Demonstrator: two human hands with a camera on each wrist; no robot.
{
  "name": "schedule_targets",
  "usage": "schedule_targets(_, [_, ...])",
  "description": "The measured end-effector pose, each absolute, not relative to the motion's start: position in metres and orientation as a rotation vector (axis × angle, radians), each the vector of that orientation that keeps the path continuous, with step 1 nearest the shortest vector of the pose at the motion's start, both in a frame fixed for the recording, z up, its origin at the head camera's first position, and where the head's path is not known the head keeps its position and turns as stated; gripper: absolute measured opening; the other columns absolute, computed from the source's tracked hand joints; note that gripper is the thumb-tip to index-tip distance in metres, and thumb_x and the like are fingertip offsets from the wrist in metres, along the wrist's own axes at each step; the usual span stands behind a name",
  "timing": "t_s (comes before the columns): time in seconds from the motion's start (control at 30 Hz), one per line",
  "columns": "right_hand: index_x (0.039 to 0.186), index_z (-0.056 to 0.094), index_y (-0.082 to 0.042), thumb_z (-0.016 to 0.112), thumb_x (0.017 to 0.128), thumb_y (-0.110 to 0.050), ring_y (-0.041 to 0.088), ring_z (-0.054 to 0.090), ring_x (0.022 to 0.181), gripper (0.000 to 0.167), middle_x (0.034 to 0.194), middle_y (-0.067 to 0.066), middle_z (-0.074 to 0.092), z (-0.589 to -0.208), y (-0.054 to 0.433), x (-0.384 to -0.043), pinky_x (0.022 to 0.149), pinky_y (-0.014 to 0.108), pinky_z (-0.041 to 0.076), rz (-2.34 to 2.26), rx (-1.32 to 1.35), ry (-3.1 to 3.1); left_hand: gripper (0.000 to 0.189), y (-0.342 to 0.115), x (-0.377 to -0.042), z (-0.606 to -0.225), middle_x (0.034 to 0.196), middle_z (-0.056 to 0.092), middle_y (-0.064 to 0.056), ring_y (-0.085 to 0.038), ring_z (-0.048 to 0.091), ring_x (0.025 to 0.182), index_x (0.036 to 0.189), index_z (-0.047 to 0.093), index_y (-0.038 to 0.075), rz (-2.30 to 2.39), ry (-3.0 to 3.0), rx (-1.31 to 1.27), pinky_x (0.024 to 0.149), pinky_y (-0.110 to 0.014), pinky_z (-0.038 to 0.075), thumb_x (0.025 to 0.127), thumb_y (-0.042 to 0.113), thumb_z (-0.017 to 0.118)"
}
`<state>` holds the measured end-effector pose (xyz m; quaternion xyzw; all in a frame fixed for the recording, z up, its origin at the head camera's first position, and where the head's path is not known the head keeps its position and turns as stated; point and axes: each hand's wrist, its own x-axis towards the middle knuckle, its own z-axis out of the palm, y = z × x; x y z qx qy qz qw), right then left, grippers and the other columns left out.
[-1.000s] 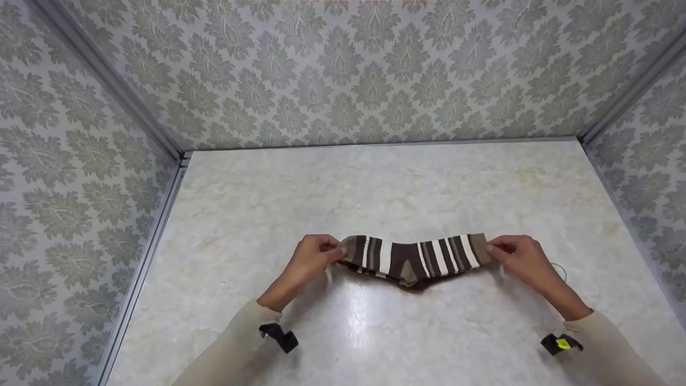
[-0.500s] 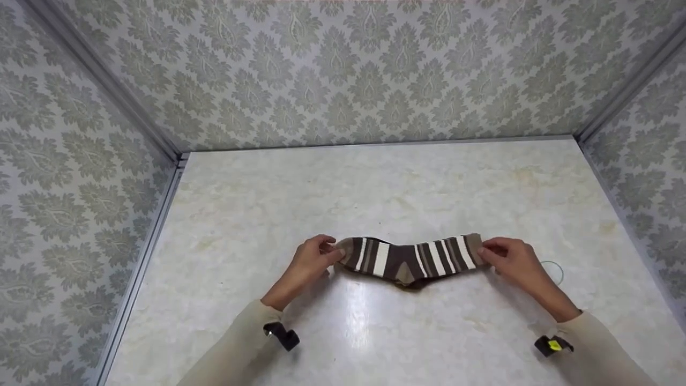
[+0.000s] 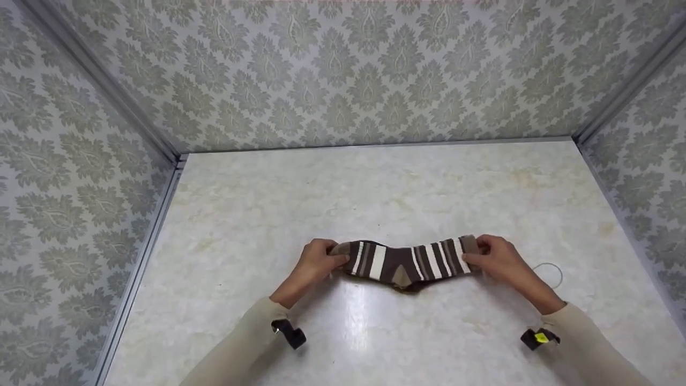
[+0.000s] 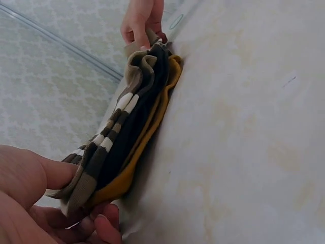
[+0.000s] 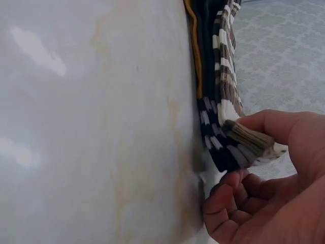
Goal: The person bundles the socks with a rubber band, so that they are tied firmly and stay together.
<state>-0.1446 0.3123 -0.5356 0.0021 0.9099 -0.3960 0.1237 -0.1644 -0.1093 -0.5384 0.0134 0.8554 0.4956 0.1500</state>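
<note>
A stack of socks lies lengthwise between the two hands. On top is a brown sock (image 3: pixel 399 264) with white stripes and a tan heel. Beneath it the left wrist view shows a dark navy layer (image 4: pixel 118 157) and a mustard yellow layer (image 4: pixel 152 134). My left hand (image 3: pixel 317 258) pinches the toe end, thumb above and fingers under. At the cuff end my right hand (image 3: pixel 497 258) holds the stack the same way, its thumb across the tan cuff. In the right wrist view the cuff end (image 5: pixel 244 145) bends up between thumb and fingers.
A thin pale green ring (image 3: pixel 560 276) lies on the marbled white table (image 3: pixel 375 187), just beyond the right wrist. Patterned wall panels (image 3: pixel 343 69) enclose the table at the back and both sides. Black wrist straps (image 3: pixel 289 333) sit on the sleeves.
Both hands have drawn closer together, the right one moving further left. Their thumbs now reach further over the sock ends. The stack lies slightly lower and more bunched in the head view.
</note>
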Motion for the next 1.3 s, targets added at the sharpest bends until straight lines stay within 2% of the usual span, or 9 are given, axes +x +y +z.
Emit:
schedule_targets(0.13, [0.106,0.064,0.000,0.079,0.102,-0.027,0.021,0.052,0.084,0.031,0.093,0.007,0.060,-0.530,0.310,-0.150,0.071,0.035,0.044,-1.301,0.022,2.655,0.011,-0.111,-0.169,-0.533,0.083,0.070,-0.004,-0.015,0.061,0.071,0.097,0.077,-0.002,1.492,2.473,0.002,0.064,-0.028,0.053,0.095,0.008,0.080])
schedule_targets(0.3, [0.109,0.061,0.002,0.077,0.105,-0.022,0.016,0.061,0.081,0.028,0.087,0.003,0.060,-0.524,0.303,-0.162,0.074,0.034,0.057,-1.625,0.057,2.437,0.010,-0.120,-0.178,-0.522,0.088,0.074,-0.009,-0.026,0.069,0.073,0.105,0.078,-0.001,1.634,2.431,-0.120,0.067,-0.039,0.061,0.097,0.007,0.078])
schedule_targets(0.4, [0.113,0.063,0.003,0.077,0.105,-0.021,0.014,0.065,0.081,0.029,0.085,0.002,0.063,-0.523,0.296,-0.171,0.078,0.035,0.061,-1.727,0.072,2.347,0.012,-0.129,-0.185,-0.518,0.091,0.076,-0.008,-0.029,0.069,0.075,0.108,0.079,0.000,1.681,2.415,-0.168,0.065,-0.036,0.058,0.098,0.007,0.078])
schedule_targets(0.6, [0.122,0.067,0.007,0.080,0.103,-0.025,0.016,0.068,0.081,0.040,0.093,0.006,0.071,-0.530,0.273,-0.190,0.074,0.035,0.060,-1.692,0.024,2.383,0.017,-0.152,-0.196,-0.524,0.092,0.075,-0.008,-0.022,0.064,0.071,0.110,0.080,-0.001,1.692,2.441,-0.278,0.057,-0.026,0.048,0.097,0.009,0.079])
schedule_targets(0.73, [0.115,0.070,0.003,0.080,0.102,-0.032,0.021,0.063,0.075,0.038,0.095,0.010,0.072,-0.539,0.260,-0.198,0.067,0.035,0.054,-1.455,-0.009,2.581,0.016,-0.160,-0.203,-0.538,0.090,0.075,-0.008,-0.016,0.061,0.067,0.108,0.080,-0.001,1.591,2.524,-0.270,0.057,-0.026,0.048,0.097,0.011,0.080])
schedule_targets(0.9, [0.110,0.071,-0.002,0.075,0.103,-0.046,0.025,0.063,0.083,0.045,0.102,0.014,0.073,-0.544,0.256,-0.196,0.072,0.039,0.050,-1.109,-0.024,2.795,0.023,-0.159,-0.207,-0.550,0.104,0.077,-0.014,-0.026,0.070,0.091,0.115,0.078,-0.002,1.467,2.654,-0.155,0.080,-0.037,0.057,0.097,0.011,0.082])
schedule_targets(1.03, [0.114,0.074,-0.002,0.069,0.104,-0.060,0.026,0.070,0.082,0.058,0.106,0.015,0.076,-0.538,0.270,-0.188,0.075,0.042,0.054,-1.101,-0.008,2.836,0.038,-0.155,-0.204,-0.546,0.127,0.071,-0.022,-0.037,0.066,0.115,0.132,0.071,-0.005,1.522,2.724,-0.078,0.098,-0.051,0.054,0.098,0.010,0.081])
schedule_targets(1.13, [0.113,0.075,-0.001,0.067,0.107,-0.059,0.025,0.072,0.078,0.058,0.102,0.015,0.077,-0.534,0.290,-0.181,0.076,0.040,0.054,-1.150,0.003,2.858,0.039,-0.152,-0.204,-0.540,0.133,0.068,-0.023,-0.041,0.063,0.119,0.133,0.070,-0.005,1.549,2.824,0.013,0.101,-0.055,0.051,0.099,0.010,0.079])
schedule_targets(1.3, [0.113,0.075,0.001,0.068,0.110,-0.047,0.026,0.074,0.078,0.048,0.098,0.015,0.078,-0.532,0.327,-0.166,0.068,0.032,0.055,-1.192,0.013,2.859,0.029,-0.147,-0.208,-0.529,0.126,0.072,-0.022,-0.043,0.065,0.118,0.125,0.075,-0.005,1.608,2.936,0.196,0.102,-0.056,0.053,0.099,0.007,0.078])
